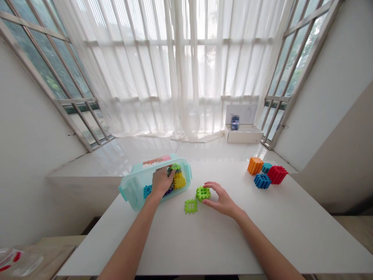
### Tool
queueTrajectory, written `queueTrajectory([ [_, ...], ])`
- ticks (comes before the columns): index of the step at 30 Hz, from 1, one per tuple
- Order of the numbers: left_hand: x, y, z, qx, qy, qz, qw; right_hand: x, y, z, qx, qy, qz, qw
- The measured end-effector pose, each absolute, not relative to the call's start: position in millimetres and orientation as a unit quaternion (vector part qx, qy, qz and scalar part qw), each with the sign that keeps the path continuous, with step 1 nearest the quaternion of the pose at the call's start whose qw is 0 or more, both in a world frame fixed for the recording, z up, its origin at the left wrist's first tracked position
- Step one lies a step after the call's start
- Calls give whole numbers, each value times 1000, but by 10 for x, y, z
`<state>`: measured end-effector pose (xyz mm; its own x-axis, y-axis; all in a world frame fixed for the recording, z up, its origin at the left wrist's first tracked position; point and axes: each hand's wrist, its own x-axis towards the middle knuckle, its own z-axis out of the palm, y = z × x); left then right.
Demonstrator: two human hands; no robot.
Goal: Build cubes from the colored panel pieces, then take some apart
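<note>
Evidently the tub (136,182) lay tipped on its side, mouth toward the near right, so the left hand (161,181) could reach in, fingers curled among loose blocks; the right hand (220,199) loosely cupped a green block (203,193) beside a flat green piece (190,206) on the table (204,241)

Nothing here is sharp enough for me to read. Just above my left hand (161,182), the tub (136,186) carries a pink and white label (156,160), but its print is too small to make out. Far beyond my right hand (222,200), the white box (244,134) holds a blurred blue card (235,122).
</note>
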<state>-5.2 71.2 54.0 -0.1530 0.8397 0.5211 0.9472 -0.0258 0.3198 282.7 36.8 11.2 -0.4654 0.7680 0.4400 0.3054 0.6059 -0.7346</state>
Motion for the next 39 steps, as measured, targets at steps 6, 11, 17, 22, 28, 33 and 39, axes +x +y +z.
queueTrajectory([
  [6, 26, 473, 552, -680, -637, -353, 86, 2837, 384, 94, -337, -806, 293, 389],
  [11, 188, -73, 349, -843, -456, -262, -116, 2819, 400, 70, -326, -806, 287, 402],
  [17, 287, -251, 208, -848, -464, -199, -159, 2813, 411, 63, -316, -809, 288, 404],
  [22, 55, -284, 259, -821, -496, -260, -111, 2823, 409, 74, -314, -811, 286, 403],
  [28, -391, -152, 349, -670, -662, -317, 112, 2830, 401, 98, -314, -818, 283, 390],
  [33, -416, 68, 469, -636, -754, -124, 109, 2834, 396, 122, -316, -819, 285, 386],
  [39, -432, 149, 393, -661, -741, -70, 99, 2843, 400, 116, -321, -814, 297, 383],
])
